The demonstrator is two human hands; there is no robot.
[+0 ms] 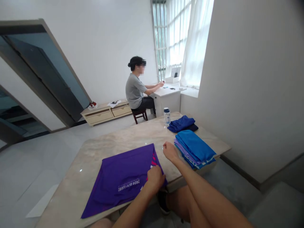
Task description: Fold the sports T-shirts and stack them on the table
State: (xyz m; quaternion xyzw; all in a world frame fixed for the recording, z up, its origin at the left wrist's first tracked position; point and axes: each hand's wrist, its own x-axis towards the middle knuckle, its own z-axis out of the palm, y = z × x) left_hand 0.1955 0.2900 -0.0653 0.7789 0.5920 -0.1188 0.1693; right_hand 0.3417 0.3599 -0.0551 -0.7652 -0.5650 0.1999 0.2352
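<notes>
Bright daylight comes from the window (177, 38), shadows are soft, and the walls (249, 88) bend strongly near the picture edges.

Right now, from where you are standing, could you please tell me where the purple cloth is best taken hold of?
Probably at its far corner, pinched from the right: the purple cloth lies flat on the marble table, so a corner should lift easily, and this one sits beside your right hand.

The single head-worn camera looked forward and down, close over the left hand (155, 179) and right hand (170, 151) at six o'clock, with the window (177, 34) far off at one o'clock.
</notes>
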